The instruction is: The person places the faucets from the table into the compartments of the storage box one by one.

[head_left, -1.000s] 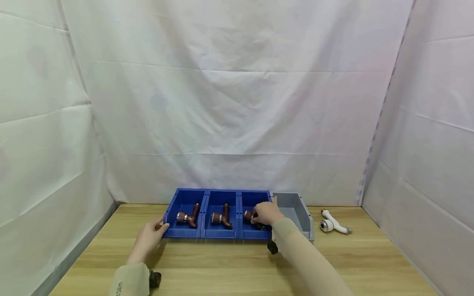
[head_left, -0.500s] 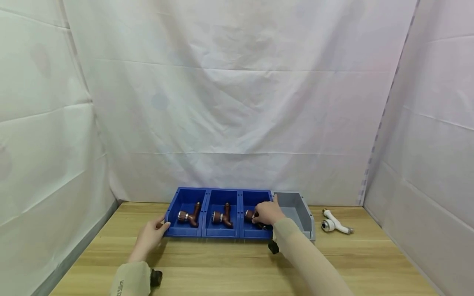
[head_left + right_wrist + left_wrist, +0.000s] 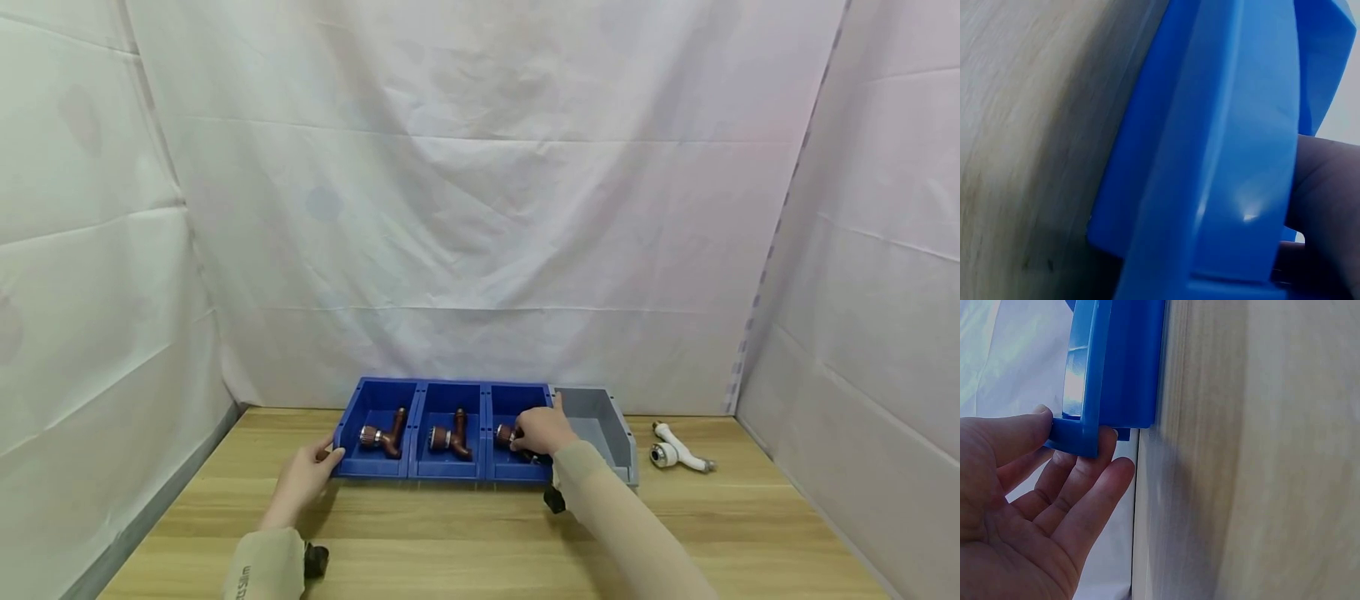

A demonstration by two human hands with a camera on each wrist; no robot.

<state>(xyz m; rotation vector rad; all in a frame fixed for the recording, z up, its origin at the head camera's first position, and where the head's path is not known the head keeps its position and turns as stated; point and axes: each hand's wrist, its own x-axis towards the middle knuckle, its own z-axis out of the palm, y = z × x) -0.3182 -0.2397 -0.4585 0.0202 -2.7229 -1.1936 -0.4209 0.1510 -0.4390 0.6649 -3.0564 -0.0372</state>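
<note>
A row of joined bins holds brown tap-like fittings with ridged knobs: one fitting point(image 3: 392, 443) in the left blue bin point(image 3: 367, 469), another point(image 3: 460, 445) in the middle blue bin point(image 3: 447, 471). My left hand point(image 3: 302, 477) pinches the left bin's front corner, thumb above and fingers beneath in the left wrist view. Inside the third blue bin point(image 3: 517, 473), my right hand point(image 3: 543, 430) has thumb and fingers at a third brown fitting point(image 3: 503, 434), pinching it beside the knob; its rest is mostly hidden by the hand. The right wrist view shows mainly the bin front point(image 3: 1247, 156).
A grey bin point(image 3: 588, 406) adjoins the row on the right. Beyond it, a white fitting point(image 3: 681, 455) of similar shape lies on the wooden table point(image 3: 450, 542). White cloth point(image 3: 480, 233) hangs behind and at both sides.
Both hands keep their places at the bins and the fittings stay put. The head view has shifted only slightly.
</note>
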